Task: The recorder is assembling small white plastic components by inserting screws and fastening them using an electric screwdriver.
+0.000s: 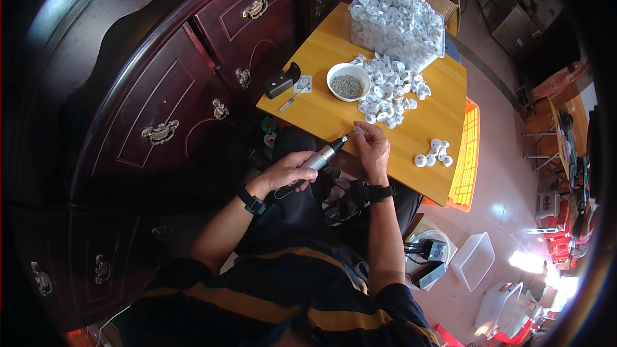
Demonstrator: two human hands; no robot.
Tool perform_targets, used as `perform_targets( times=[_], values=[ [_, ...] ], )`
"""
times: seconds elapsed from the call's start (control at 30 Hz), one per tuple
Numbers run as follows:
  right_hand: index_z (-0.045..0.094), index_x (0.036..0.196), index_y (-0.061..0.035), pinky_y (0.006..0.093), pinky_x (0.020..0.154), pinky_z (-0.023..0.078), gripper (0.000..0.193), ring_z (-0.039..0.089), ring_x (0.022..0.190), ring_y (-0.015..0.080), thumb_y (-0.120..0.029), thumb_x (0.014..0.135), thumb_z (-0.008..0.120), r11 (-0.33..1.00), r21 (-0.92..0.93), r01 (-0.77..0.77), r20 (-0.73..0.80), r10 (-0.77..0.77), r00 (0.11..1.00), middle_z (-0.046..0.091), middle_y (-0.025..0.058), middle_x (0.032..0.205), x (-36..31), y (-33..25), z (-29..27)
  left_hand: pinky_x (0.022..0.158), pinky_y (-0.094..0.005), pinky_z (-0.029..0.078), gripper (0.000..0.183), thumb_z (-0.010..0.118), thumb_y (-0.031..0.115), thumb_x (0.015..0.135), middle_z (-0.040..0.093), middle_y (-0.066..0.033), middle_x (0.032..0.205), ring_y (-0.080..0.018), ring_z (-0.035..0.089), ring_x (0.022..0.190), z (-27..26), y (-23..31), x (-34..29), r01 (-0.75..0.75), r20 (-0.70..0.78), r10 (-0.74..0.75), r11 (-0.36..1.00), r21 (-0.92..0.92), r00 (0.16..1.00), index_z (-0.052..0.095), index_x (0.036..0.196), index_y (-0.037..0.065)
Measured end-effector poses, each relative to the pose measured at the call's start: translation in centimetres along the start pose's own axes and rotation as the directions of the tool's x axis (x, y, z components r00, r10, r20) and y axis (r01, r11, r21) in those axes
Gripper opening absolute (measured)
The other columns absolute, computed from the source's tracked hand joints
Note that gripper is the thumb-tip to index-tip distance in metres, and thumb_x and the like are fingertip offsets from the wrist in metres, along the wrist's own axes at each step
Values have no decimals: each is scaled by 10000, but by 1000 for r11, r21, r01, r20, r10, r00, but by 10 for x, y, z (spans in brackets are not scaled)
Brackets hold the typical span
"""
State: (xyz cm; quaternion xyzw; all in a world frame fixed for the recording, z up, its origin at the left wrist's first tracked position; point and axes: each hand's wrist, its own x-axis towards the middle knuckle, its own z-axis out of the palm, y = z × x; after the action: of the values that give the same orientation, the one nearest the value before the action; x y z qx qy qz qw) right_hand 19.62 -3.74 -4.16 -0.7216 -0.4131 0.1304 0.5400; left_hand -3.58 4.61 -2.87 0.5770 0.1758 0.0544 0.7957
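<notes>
Left fingers grip screwdriver, probably electric.

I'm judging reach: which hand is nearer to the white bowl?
Right. The right hand is on the near side of the white bowl, slightly to its right; the left hand, gripping the electric screwdriver, is farther back and to the bowl's left.

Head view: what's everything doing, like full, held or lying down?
Left hand, gripping
Silver-and-black tool, held, slanted
Right hand, pinching a small white part
White bowl, partly filled with grey pieces
Clear bin, heaped with white pieces
Thin tool, lying on table
</notes>
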Motion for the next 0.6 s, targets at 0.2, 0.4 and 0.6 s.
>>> perform_targets(
  times=[0.2, 0.4, 0.6],
  values=[
    [746, 1046, -64, 283, 632, 505, 216, 625, 656, 137, -81, 833, 716, 1000, 3, 7, -9, -7, 1000, 656, 71, 869, 0, -1, 0, 533, -239, 470, 411, 673, 331, 896, 587, -29, 810, -92, 565, 594, -1, -3, 1, -7, 1, 7, 1000, -5, 1000, 540, 1128, 19],
    [747, 1046, -68, 281, 630, 503, 216, 618, 653, 136, -79, 832, 717, 1000, 16, -8, -6, 8, 1000, 652, 67, 868, 0, 2, 1, 535, -239, 471, 410, 670, 329, 894, 588, -30, 811, -93, 565, 595, -2, -4, 1, -3, 5, 3, 1000, -4, 1000, 541, 1130, 20],
    [748, 1045, -77, 281, 632, 504, 225, 616, 654, 132, -68, 823, 714, 1000, 3, -6, -3, 6, 1000, 643, 65, 863, 0, 1, 1, 542, -239, 469, 418, 675, 332, 891, 586, -30, 811, -94, 565, 599, 0, -1, 1, 2, 5, -2, 1000, 4, 1000, 540, 1134, 19]
  ],
)
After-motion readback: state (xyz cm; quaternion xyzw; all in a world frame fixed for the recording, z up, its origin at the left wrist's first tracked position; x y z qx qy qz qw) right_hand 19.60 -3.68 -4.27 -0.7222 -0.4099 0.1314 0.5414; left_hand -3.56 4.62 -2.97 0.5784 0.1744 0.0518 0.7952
